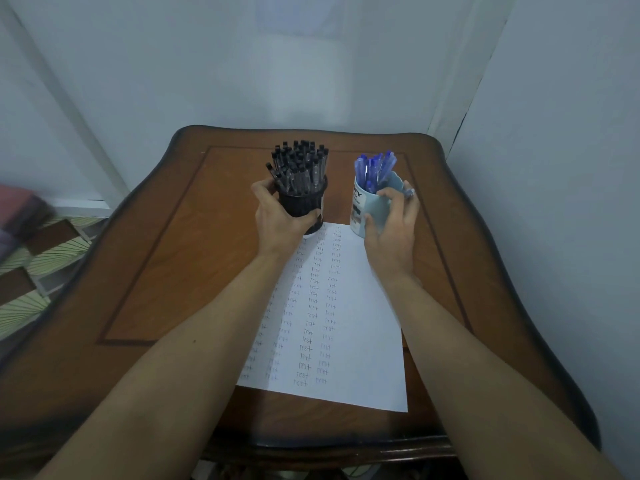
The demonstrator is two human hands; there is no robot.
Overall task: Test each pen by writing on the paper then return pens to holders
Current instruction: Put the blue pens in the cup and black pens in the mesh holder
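Note:
A black mesh holder (304,202) full of black pens (298,164) stands at the far end of a white paper sheet (349,341). My left hand (277,216) grips that holder from the left side. To its right stands a light blue mug (372,202) holding several blue pens (374,168). My right hand (393,230) grips the mug from the near right side, with a ring on one finger. The paper carries columns of the handwritten word "test". No pen is out of the holders.
A brown wooden table (194,254) with a curved dark rim bears everything. Pale walls close in behind and to the right. Patterned floor tiles (45,258) and a blurred reddish object (20,209) show at the left.

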